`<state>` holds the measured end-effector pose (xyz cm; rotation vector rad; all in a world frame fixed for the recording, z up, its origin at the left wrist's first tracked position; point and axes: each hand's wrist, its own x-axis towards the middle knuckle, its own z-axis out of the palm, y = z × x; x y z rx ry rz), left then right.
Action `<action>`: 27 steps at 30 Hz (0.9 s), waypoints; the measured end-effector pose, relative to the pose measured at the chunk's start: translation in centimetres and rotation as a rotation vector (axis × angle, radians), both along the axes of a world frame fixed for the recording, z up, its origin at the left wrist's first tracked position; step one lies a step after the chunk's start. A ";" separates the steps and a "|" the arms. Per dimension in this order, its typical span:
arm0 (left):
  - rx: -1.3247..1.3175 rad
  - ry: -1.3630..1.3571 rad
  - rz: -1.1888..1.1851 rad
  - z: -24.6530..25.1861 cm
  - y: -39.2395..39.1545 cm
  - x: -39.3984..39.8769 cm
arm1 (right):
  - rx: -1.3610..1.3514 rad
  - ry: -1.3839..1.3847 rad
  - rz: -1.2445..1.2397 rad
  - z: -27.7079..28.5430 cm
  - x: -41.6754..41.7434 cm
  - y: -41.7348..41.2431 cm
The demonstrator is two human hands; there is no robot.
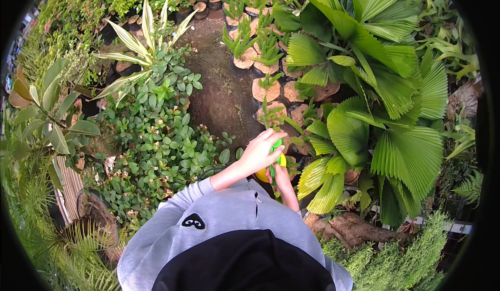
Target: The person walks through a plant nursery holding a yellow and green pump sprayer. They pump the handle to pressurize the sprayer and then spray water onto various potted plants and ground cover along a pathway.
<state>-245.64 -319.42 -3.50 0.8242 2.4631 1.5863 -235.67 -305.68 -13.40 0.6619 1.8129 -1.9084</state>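
Observation:
In front of my grey sweatshirt, both hands are at a green-and-yellow plastic thing, possibly a spray bottle; its exact kind is hard to tell. My left hand reaches over it from the left, thumb and fingers around its upper green part. Below that, my right hand grips the lower green part, with its fingers partly hidden. Just beyond the hands, small green plants stand in black grow bags topped with light brown material.
A leafy shrub with small pale flowers fills the left side. Large fan-leaved palms spread close on the right. Between them runs a dark, damp path. A thick brown trunk lies at lower right, a round pot at lower left.

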 end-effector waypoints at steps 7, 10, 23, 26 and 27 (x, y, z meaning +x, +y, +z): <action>-0.128 -0.096 0.027 3.6 4.4 -9.1 | 0.053 0.004 0.021 0.0 -7.1 3.4; -0.258 -0.092 -0.024 8.1 7.4 -12.4 | -0.042 0.030 -0.033 -0.5 -8.1 5.1; -0.515 -0.011 -0.145 8.7 10.7 -12.2 | -0.136 0.094 -0.245 1.9 -9.9 4.1; -0.519 -0.020 -0.023 5.0 10.9 -10.6 | -0.141 0.061 -0.265 2.3 -9.3 2.4; -0.557 -0.045 0.036 2.1 10.9 -10.3 | -0.182 0.033 -0.207 1.3 -8.7 2.4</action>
